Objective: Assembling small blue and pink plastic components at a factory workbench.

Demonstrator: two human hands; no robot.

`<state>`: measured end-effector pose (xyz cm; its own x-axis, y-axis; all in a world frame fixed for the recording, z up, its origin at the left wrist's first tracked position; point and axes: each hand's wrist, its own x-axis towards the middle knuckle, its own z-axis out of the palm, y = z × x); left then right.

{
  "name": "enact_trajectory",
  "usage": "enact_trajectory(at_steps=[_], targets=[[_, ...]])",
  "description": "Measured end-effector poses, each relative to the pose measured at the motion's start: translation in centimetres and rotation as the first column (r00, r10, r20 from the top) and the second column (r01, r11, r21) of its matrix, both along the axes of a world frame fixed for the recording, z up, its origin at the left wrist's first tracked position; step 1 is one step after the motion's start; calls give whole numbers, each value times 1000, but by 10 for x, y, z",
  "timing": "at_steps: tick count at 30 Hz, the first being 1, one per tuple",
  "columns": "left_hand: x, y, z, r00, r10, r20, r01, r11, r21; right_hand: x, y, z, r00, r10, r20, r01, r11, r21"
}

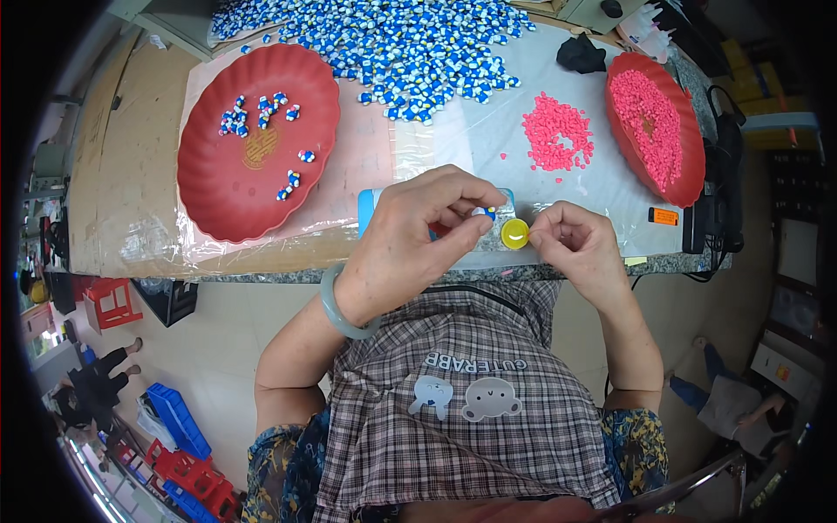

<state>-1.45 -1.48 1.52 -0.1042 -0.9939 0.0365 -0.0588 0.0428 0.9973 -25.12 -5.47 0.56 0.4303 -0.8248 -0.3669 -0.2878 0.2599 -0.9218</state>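
My left hand [418, 228], with a pale green bangle at its wrist, pinches a small blue-and-white figure [486, 213] between thumb and fingers. Just right of it is a small round yellow dish [515, 234] with a shiny surface, near the table's front edge. My right hand [577, 246] is closed in a pinch, its fingertips at the dish's right side. Whatever may be between those fingertips is too small to make out. Under my left hand lies a blue-edged object [365, 209], mostly covered.
A red scalloped tray [205, 187] at left carries several small figures. Many blue-and-white pieces [427, 57] are heaped at the back. Loose pink pieces [551, 139] lie right of centre, beside another red tray [691, 183] of pink pieces. A black crumpled item [581, 54] sits behind.
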Motion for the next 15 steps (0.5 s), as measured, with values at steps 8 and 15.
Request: enact_trajectory(at_steps=[8,15], targets=[[3,-2,-1,994,-79,74,83,996,-43,7,-1,16,956,83,-281,-163,947,-276],[2,-1,-1,994,-89,63,91,995,-37,14,-1,27,910,95,-404,-317,787,-529]])
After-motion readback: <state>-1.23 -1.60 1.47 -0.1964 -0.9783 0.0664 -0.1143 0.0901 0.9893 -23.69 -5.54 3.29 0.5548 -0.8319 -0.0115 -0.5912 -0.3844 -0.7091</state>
